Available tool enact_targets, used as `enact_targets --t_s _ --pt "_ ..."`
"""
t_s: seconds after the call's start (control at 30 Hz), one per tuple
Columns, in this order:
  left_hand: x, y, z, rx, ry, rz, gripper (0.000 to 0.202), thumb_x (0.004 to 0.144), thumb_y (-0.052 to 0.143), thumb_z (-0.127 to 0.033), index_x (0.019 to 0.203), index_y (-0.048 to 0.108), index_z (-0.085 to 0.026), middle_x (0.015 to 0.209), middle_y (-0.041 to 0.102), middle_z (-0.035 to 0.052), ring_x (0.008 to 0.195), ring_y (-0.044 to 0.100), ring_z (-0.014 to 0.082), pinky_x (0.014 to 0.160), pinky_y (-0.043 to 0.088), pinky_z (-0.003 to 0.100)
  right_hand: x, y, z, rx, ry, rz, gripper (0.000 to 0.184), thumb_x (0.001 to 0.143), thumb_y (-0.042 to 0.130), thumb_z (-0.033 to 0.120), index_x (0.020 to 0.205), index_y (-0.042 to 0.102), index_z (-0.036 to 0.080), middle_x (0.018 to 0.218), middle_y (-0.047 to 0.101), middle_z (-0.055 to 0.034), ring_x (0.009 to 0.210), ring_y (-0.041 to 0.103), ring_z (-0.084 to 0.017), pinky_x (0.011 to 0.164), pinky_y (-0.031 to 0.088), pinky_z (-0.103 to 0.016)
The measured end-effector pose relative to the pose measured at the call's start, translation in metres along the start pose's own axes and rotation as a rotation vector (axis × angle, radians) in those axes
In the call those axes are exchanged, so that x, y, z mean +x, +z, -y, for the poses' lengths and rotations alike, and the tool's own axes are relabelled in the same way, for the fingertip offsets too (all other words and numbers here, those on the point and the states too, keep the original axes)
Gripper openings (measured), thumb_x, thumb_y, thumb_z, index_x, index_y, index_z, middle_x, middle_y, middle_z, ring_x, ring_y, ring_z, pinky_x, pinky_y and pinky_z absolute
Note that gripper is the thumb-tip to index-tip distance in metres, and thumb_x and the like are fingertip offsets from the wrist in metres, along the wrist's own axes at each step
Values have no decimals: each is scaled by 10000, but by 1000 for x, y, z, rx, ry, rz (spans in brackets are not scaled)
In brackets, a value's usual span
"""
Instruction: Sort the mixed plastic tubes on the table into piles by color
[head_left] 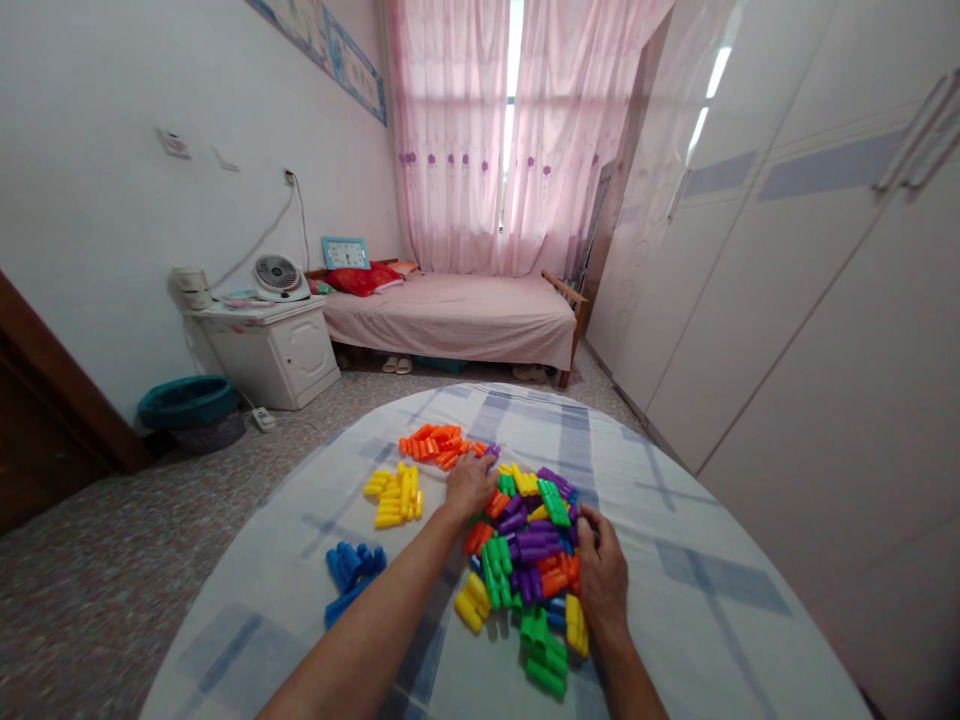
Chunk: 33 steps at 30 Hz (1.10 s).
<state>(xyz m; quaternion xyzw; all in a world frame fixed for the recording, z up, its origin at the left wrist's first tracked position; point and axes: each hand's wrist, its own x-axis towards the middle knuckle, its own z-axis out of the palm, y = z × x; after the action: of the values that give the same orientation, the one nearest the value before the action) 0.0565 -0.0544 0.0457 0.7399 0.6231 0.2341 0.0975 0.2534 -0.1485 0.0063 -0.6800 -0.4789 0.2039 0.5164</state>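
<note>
A mixed heap of plastic bullet-shaped blocks in purple, green, orange and yellow lies on a round table with a blue-checked white cloth. My left hand reaches over the heap's far left edge, fingers curled down by a purple block, right beside a sorted orange pile. My right hand rests on the heap's right side, fingers bent onto purple and orange blocks. A yellow pile and a blue pile lie to the left.
Beyond the table are a bed with a pink cover, a white bedside cabinet with a small fan, a teal bin on the floor, and white wardrobe doors along the right.
</note>
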Motion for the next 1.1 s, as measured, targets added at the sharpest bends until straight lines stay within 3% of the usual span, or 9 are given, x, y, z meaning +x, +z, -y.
enact_targets --t_s 0.13,0.27,0.5,0.67,0.73,0.8,0.93,1.0,1.1 --pt "9 10 4 -9 35 44 299 857 436 -307 788 702 -190 840 663 62 852 589 174 788 423 274 -1 1 -1 7 -14 -1 431 828 378 489 1071 581 197 1100 615 -65 1039 542 -217 923 384 -341" --pt "1 2 7 -31 67 48 379 884 380 -297 665 658 -159 721 637 49 731 585 150 709 423 257 -1 1 -1 10 -19 -7 413 836 378 476 1071 576 202 1101 611 -64 1038 537 -216 923 384 -342" --pt "-45 -26 -8 -246 199 -86 333 911 370 -304 788 652 -177 967 643 64 936 589 156 862 438 276 -1 2 -2 0 -28 -5 416 834 379 472 1072 574 192 1106 608 -73 1040 536 -217 926 383 -340" --pt "-82 -33 -43 -418 409 -22 223 875 480 -292 822 683 -217 1150 615 57 1099 544 185 977 410 329 0 3 -5 -3 -35 -1 405 830 383 470 1060 574 196 1098 611 -68 1032 540 -215 917 389 -335" --pt "-89 -33 -48 -485 428 -41 212 878 481 -284 869 687 -233 1179 606 46 1121 533 178 994 405 330 0 2 -5 1 -43 3 408 834 376 470 1060 576 196 1094 613 -68 1033 540 -214 919 387 -334" --pt "-90 -31 -41 -540 335 -126 223 884 463 -267 920 680 -233 1170 608 52 1111 541 176 986 418 338 0 2 -6 -2 -44 2 415 834 369 472 1061 579 193 1095 615 -72 1033 540 -217 919 387 -338" --pt "-86 -17 -2 -556 83 -327 218 852 455 -209 924 662 -199 1065 634 69 1045 574 190 940 455 373 1 2 -5 -26 -17 -1 424 824 373 473 1062 587 195 1097 616 -75 1027 543 -231 912 389 -356" --pt "-86 -9 16 -527 23 -360 217 830 456 -182 919 653 -190 1029 639 66 1025 580 191 932 459 378 2 2 -4 -29 -15 1 428 821 372 470 1063 589 192 1092 619 -79 1020 547 -235 910 388 -362" --pt "-88 0 27 -470 5 -314 238 811 463 -165 962 645 -190 1027 640 65 1012 581 187 936 455 371 2 1 -3 -31 -21 7 427 817 375 467 1051 595 186 1087 622 -85 1014 550 -236 907 390 -362"
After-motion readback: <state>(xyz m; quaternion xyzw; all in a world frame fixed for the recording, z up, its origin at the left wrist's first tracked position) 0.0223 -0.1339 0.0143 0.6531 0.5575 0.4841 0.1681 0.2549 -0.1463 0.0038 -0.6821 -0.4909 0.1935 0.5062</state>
